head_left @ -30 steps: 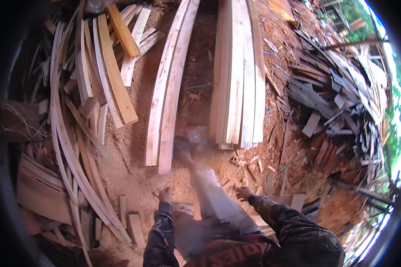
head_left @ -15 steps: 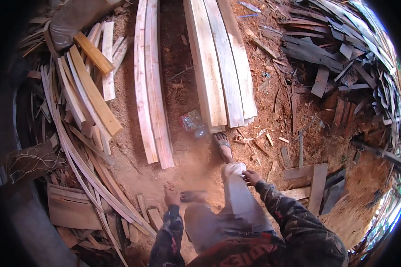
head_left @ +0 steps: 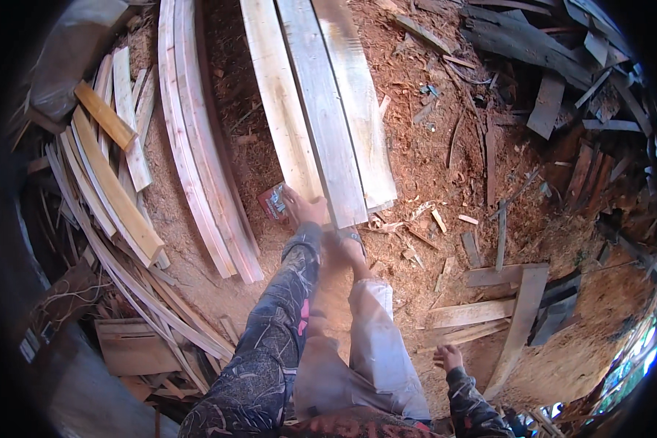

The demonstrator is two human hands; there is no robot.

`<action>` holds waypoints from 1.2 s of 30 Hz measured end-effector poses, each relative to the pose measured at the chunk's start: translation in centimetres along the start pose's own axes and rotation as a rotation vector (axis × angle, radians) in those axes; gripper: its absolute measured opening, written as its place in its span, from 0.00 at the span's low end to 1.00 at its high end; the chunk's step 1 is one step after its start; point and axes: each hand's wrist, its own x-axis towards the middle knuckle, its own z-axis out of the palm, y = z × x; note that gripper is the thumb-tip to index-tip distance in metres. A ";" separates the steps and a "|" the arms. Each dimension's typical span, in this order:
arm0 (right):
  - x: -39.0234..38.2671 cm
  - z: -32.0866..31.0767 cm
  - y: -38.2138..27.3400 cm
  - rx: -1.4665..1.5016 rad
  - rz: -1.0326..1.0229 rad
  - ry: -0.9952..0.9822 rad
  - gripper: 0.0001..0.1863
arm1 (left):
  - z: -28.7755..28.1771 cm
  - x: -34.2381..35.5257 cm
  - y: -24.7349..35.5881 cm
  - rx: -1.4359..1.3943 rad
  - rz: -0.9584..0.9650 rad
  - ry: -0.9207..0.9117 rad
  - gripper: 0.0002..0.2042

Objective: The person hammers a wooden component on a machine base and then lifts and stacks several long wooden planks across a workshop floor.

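Note:
My left hand reaches forward and grips the near end of a pale wooden board, the leftmost of a row of long boards. Beside it lie a greyer board and another pale board. A red printed packet is on the ground just left of my left hand. My right hand hangs out to the right of my leg, its fingers loosely apart, holding nothing. My foot is at the near end of the boards.
Two long narrow beams lie to the left. Beyond them is a heap of offcuts and strips. Dark scrap slats are piled at the far right, and scrap planks lie at the near right. Sawdust and chips cover the ground.
My left hand has moved forward from near my leg onto the board's end. My right hand has left my knee and swung back to the right. The view has shifted.

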 end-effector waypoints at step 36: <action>-11.4 14.8 -29.9 -0.656 -1.034 -0.231 0.24 | -28.7 -28.0 2.0 0.067 0.062 0.163 0.52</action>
